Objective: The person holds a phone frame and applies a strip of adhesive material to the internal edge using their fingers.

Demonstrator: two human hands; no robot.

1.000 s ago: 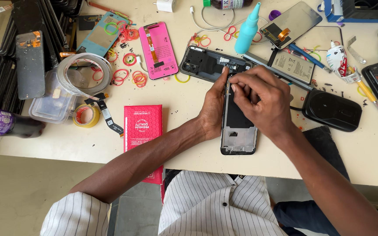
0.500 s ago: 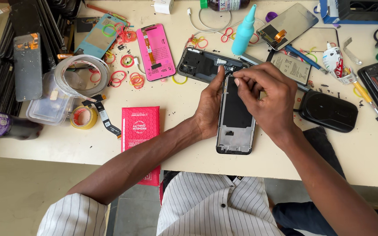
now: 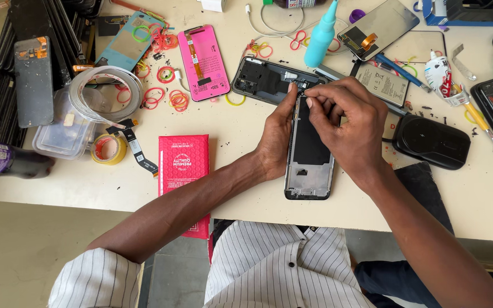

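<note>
At the near edge of the pale worktable [image 3: 246, 122], approx. in front of the torso, an opened black smartphone frame with a grey metal lower section [image 3: 309, 151] is laid flat, its long axis running away from the body, top end far, bottom end near the table edge. The frame's left side is braced by the left hand [image 3: 275, 140], palm against the edge, thumb stretched up toward the top corner. The top end is covered by the right hand [image 3: 346, 122], whose fingertips [image 3: 310, 97] are pinched narrow right at the frame's upper left corner; whether a small part or tool is held there can't be told. Both hands are in contact w/ the frame, but the right is the one at the working point; the frame's body extends from the fingers back toward the person.

Just beyond the top end, a dark grey phone back shell [image 3: 263, 80] is seen. To the right, a black oval case [image 3: 432, 141]; to the left, a red printed packet [image 3: 184, 165]. Further off, a pink phone back cover [image 3: 202, 61], a teal squeeze bottle [image 3: 322, 34] and scattered coloured rubber bands [image 3: 166, 97] are spread about.
</note>
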